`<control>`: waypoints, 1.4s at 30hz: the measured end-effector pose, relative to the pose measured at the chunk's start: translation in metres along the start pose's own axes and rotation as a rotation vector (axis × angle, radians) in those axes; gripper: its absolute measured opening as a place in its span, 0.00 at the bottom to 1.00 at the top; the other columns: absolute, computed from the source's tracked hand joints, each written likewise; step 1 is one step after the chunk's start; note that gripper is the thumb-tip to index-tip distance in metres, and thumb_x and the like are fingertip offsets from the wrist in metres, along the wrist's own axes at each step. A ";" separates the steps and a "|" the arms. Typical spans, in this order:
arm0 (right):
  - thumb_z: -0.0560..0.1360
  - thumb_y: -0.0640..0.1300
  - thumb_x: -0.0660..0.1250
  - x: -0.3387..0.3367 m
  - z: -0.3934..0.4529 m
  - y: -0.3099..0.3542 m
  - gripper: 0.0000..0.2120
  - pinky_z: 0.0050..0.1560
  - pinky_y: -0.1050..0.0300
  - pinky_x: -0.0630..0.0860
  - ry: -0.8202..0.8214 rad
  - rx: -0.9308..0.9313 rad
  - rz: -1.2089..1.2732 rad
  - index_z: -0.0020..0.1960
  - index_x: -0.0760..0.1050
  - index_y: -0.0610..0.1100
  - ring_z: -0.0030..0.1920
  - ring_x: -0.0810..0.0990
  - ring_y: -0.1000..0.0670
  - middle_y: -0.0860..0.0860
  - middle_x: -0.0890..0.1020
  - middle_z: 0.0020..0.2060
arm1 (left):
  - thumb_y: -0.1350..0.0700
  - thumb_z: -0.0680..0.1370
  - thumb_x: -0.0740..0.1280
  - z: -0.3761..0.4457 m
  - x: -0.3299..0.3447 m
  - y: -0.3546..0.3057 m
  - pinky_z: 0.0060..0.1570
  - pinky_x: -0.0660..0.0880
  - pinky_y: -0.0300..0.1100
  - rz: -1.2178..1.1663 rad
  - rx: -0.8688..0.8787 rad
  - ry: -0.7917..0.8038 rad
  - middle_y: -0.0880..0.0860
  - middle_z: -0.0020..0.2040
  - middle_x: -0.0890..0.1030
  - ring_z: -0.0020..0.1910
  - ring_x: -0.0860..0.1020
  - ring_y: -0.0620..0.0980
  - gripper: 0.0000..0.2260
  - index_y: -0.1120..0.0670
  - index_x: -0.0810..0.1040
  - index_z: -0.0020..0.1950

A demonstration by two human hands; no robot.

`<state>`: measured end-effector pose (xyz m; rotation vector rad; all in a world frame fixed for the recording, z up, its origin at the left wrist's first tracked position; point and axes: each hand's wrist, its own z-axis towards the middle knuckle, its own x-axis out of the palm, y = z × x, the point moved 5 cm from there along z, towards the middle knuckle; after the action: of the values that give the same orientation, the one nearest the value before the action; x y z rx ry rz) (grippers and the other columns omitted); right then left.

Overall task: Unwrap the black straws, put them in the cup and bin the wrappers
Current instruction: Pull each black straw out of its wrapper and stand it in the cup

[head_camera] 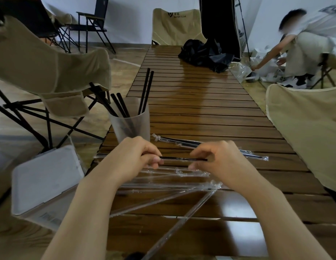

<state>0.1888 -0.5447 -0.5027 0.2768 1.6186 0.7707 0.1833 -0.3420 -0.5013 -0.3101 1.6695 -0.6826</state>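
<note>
A black straw [183, 158] is held level above the slatted table [210, 113] between the two hands; it is pinched at one end by the curled fingers of the left hand [134, 156] and at the other by the thumb and fingers of the right hand [218, 158]; whether a wrapper is on it cannot be told, though the middle looks bare; the unwrapping step is judged to be in hand or just finished. Several straws are already stood in the translucent cup [130, 121], just beyond the left hand; wrapped straws [210, 145] are left lying beyond the right hand; empty clear wrappers [174, 186] are spread on the table under the wrists, not yet binned; a white bin [45, 182] is seen just beside the table's left edge. Next, the held straw is probably to be freed fully and lifted by one hand into the cup; a short reach forward and left would be called for, with care that the cup is not tipped.
</note>
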 end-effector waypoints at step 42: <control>0.75 0.45 0.67 -0.010 -0.004 -0.007 0.09 0.38 0.69 0.75 -0.037 -0.104 0.004 0.37 0.81 0.50 0.35 0.80 0.60 0.55 0.81 0.31 | 0.50 0.76 0.68 -0.005 -0.014 0.002 0.51 0.71 0.31 -0.046 0.037 -0.034 0.38 0.42 0.84 0.46 0.79 0.31 0.06 0.39 0.82 0.43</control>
<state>0.1893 -0.5571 -0.4992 0.2182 1.5386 0.8456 0.1815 -0.3312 -0.4909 -0.3330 1.6204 -0.7380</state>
